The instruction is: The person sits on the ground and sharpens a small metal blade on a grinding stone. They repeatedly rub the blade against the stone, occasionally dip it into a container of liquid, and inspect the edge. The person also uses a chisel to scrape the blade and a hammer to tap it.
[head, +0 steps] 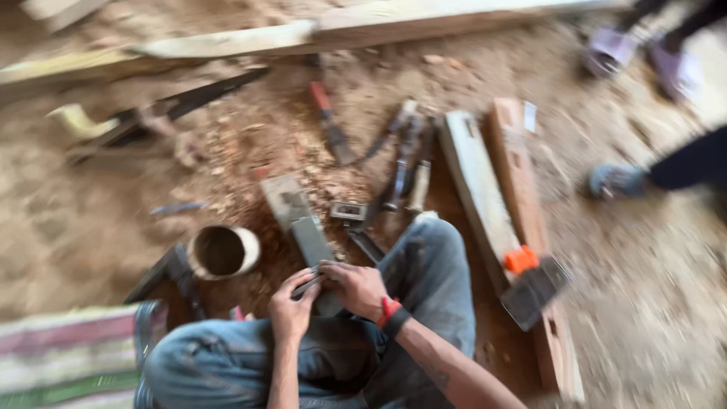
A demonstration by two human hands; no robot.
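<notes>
Left hand [291, 303] and right hand [356, 286] both grip 1 small flat metal piece [307, 285], fingers curled narrow around it. A grey block [312, 241] lies just beyond the fingertips; a cup [222, 251] sits left of them.

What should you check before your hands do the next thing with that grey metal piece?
1. Both hands on the piece: left hand and right hand hold the grey metal piece: ok.
2. Grip firm: cannot tell, picture blurred.
3. Piece rests on the sandy ground: ok.
4. Hand tools lie apart from the hands: ok.
5. Round pot stands apart from the left hand: ok.
</notes>
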